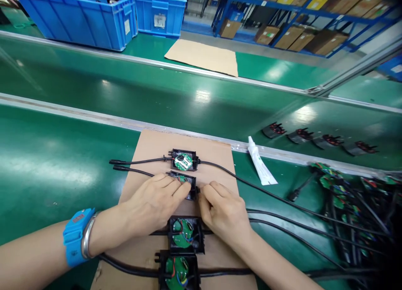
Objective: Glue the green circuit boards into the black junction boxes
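Note:
Four would be too exact a word, so several open black plastic housings with green circuit boards lie in a column on a cardboard sheet (pixel 216 149). My left hand (pixel 157 202) lies over the second housing (pixel 192 188) from the top, fingers closed on it and hiding much of its board. Beside that housing's right end, my right hand (pixel 221 208) pinches the black cable, whose gripped part is hidden by the fingers. Above sits the top housing (pixel 184 160), a cable leaving each side. Nearer me are a third housing (pixel 186 234) and the nearest housing (pixel 178 273).
A white tube (pixel 261 164) lies right of the cardboard. Further right is a tangled pile of cabled circuit boards (pixel 342 198). Several round motor-like parts (pixel 300 135) stand beyond the metal rail. Blue bins (pixel 84 22) and another cardboard sheet (pixel 204 57) are at the back.

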A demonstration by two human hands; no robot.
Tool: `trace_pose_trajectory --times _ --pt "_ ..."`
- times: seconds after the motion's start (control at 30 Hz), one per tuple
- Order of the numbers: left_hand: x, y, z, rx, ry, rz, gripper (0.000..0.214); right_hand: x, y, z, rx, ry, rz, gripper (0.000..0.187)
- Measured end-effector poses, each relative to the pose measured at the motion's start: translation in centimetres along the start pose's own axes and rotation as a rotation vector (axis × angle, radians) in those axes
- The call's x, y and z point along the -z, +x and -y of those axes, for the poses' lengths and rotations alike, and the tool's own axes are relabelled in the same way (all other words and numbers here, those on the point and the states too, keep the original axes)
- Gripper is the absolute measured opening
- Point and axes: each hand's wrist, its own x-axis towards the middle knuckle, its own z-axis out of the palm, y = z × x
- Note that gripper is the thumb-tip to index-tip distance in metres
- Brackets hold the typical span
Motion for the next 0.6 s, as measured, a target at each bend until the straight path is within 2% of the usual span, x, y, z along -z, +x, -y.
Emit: trace_pose_trajectory --times 0.1,0.27,0.37,0.47,0.6 --pt "0.2 0.0 0.0 -0.010 -0.014 0.024 0.047 -0.3 -0.2 0.0 0.022 -0.050 0.002 0.029" --pt "0.6 0.5 -0.4 0.019 -0.001 0.031 0.046 0.6 0.3 -0.6 0.221 -0.067 0.119 0.031" --pt "0.8 0.7 -0.5 0.062 -0.032 0.076 0.044 1.4 0.7 -1.6 0.132 0.148 0.205 0.024" --pt "0.8 0.6 -0.4 0.064 -0.044 0.079 0.049 1.5 1.0 -2.1 -0.004 0.408 0.200 0.017" --pt "0.5 0.4 -0.2 0.036 -0.016 0.049 0.061 0.5 0.9 -2.1 0.021 0.435 0.139 0.019"
